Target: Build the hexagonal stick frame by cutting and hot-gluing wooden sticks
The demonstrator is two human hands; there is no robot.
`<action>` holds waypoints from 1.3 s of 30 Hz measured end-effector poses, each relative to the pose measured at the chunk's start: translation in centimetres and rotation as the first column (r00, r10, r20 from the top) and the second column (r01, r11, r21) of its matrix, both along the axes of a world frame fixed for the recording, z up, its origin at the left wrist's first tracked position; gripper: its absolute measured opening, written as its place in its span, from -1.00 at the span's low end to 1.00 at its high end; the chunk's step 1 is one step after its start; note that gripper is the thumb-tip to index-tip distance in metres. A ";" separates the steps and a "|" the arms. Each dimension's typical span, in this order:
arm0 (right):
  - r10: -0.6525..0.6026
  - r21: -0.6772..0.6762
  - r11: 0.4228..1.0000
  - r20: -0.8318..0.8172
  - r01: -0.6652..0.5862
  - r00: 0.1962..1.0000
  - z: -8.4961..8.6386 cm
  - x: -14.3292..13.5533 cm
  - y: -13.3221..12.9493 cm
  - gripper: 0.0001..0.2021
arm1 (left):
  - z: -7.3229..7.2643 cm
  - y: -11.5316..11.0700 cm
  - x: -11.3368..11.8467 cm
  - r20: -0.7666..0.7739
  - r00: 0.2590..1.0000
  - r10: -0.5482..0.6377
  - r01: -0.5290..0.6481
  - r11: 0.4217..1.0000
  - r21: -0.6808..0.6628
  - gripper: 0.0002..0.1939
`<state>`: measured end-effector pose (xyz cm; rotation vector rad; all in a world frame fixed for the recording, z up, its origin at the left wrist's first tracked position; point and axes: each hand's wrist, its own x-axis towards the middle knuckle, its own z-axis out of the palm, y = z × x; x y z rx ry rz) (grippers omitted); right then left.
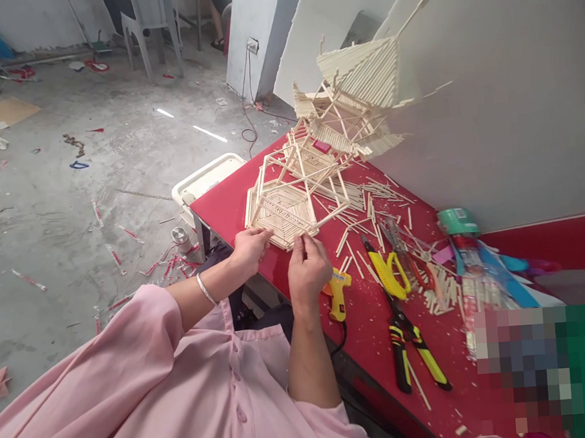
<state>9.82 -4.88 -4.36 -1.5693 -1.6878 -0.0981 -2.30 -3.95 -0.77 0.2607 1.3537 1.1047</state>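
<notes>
A hexagonal base of close-laid wooden sticks (282,209) lies on the near corner of the red table, with an open stick frame (308,178) rising from it. My left hand (253,251) is closed, thumb and fingers pinching at the base's near left edge. Beside it, my right hand (310,269) is also closed, its thumb and forefinger pinched at the front corner of the base. Just past the frame stands a stick pavilion model (360,74) with tiered, upturned roofs. A yellow hot glue gun (338,294) lies to the right of my right hand.
On the red table (377,353) lie black-and-yellow cutters (406,338), yellow-handled pliers (389,272) and loose sticks (440,292). A green-capped bottle (459,224) is at the right. White boards (494,98) lean behind. A cream stool (204,178) stands beyond the table's left edge.
</notes>
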 end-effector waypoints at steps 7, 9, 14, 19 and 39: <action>-0.002 0.007 1.000 0.009 0.002 1.000 0.1 0.0 0.0 -0.57 | 0.2 0.2 -0.1 -0.009 1.000 -0.003 0.002 0.999 -0.042 -0.64; 0.000 0.007 1.000 0.011 0.000 1.000 0.2 0.0 0.0 -0.57 | 0.2 0.2 -0.1 -0.005 1.000 -0.008 0.008 0.999 -0.050 -0.64; 0.000 0.006 1.000 -0.004 0.000 1.000 0.1 0.0 0.0 -0.57 | -0.2 0.1 -0.3 0.008 1.000 -0.024 0.024 0.999 -0.042 -0.64; 0.002 -0.002 1.000 -0.018 -0.002 1.000 0.0 0.0 0.0 -0.56 | -0.6 -0.1 -0.2 0.009 1.000 -0.007 0.007 1.000 0.005 -0.65; 0.002 0.046 0.999 0.020 -0.003 1.000 0.0 0.1 0.0 -0.59 | -0.1 0.2 -0.2 -0.016 1.000 -0.026 0.025 0.999 -0.038 -0.64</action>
